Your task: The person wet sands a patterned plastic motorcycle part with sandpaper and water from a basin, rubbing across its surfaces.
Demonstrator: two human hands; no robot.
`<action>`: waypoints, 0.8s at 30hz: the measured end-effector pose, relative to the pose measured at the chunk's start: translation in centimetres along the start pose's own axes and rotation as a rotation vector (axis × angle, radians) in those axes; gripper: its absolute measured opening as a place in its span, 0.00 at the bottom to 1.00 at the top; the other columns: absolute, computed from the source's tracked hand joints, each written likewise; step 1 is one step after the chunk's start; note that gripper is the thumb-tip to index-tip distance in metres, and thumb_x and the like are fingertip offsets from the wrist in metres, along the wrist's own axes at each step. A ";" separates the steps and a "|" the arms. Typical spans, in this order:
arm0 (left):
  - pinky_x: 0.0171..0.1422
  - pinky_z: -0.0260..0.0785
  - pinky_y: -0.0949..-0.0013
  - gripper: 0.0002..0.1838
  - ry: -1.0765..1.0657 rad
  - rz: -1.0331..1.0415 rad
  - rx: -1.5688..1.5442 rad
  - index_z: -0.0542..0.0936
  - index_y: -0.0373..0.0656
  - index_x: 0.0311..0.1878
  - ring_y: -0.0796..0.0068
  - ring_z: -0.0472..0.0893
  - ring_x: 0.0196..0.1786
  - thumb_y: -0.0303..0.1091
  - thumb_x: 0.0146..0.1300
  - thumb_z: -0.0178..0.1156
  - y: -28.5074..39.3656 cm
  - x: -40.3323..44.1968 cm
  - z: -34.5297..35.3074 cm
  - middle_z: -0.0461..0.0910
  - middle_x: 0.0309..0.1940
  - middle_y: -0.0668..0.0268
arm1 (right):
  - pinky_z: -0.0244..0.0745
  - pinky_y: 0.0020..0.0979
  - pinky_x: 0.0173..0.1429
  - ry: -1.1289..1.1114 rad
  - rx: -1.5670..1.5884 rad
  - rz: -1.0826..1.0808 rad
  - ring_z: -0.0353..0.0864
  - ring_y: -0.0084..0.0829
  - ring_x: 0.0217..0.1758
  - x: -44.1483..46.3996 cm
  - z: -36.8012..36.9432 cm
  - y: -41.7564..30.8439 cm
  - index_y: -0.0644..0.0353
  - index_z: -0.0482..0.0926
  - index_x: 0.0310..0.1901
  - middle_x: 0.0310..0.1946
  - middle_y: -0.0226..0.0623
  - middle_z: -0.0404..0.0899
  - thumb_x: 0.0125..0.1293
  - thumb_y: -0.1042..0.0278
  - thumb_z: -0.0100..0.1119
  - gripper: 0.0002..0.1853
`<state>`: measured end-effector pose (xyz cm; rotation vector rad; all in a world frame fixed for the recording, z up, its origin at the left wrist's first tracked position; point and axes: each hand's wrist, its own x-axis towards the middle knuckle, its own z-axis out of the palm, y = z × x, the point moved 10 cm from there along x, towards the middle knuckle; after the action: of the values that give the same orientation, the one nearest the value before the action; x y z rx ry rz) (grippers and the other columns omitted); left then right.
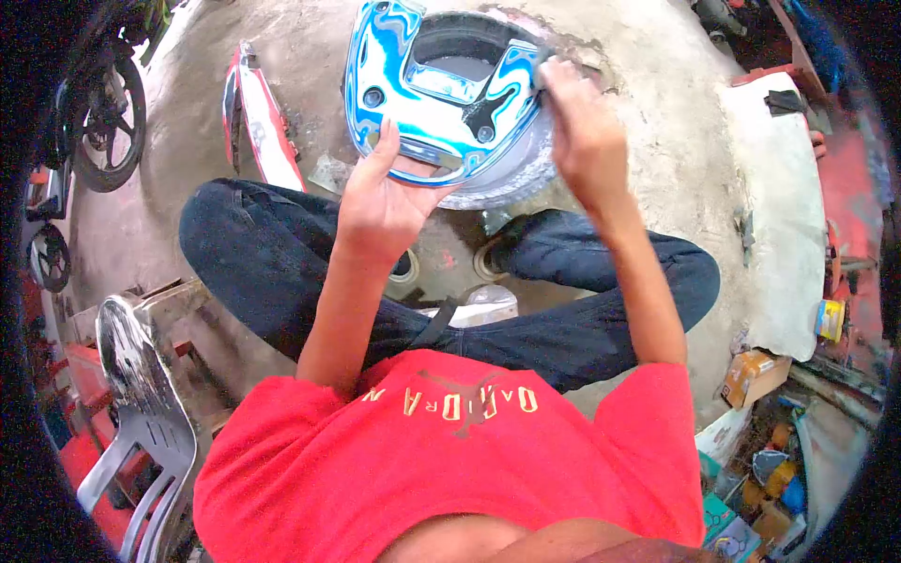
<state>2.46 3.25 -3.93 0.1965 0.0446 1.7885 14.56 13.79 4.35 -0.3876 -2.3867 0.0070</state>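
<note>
My left hand (389, 202) grips the lower edge of a glossy curved vehicle body panel (441, 122), thumb on its face and fingers underneath. The panel is white and blue in wavy bands, with a dark patch, several holes and a U-shaped cutout. At its right edge, my right hand (587, 136) has its fingers closed around a small dark grey piece (542, 66), possibly sandpaper; blur hides its exact kind. Below the panel is a round dark-rimmed basin (460, 33), partly covered, with a whitish wet-looking rim at the lower right.
A red and white panel (267, 122) lies on the concrete floor (676, 103) to the left. Motorcycle wheels (111, 131) stand farther left. A grey plastic chair (141, 375) is at lower left. To the right are a white sheet (784, 225), a cardboard box (754, 377) and clutter.
</note>
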 end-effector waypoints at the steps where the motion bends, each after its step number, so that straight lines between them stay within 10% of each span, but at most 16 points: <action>1: 0.79 0.55 0.38 0.24 0.021 -0.020 -0.023 0.61 0.41 0.75 0.52 0.68 0.74 0.42 0.83 0.39 -0.1 0.1 0.0 0.65 0.73 0.51 | 0.77 0.43 0.63 0.000 0.025 -0.053 0.82 0.46 0.59 0.0 -0.2 -1.5 0.62 0.76 0.62 0.57 0.46 0.81 0.62 0.78 0.56 0.24; 24: 0.73 0.64 0.36 0.22 0.284 0.043 0.234 0.64 0.43 0.72 0.51 0.73 0.70 0.39 0.81 0.45 0.0 0.6 -2.2 0.72 0.68 0.53 | 0.77 0.44 0.65 -0.043 0.130 -0.031 0.81 0.46 0.61 -2.1 2.5 -3.3 0.63 0.76 0.63 0.60 0.47 0.80 0.61 0.76 0.55 0.25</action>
<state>1.96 3.94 -5.99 0.1094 0.4569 1.8408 13.46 10.34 1.45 -0.2910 -2.4186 0.1570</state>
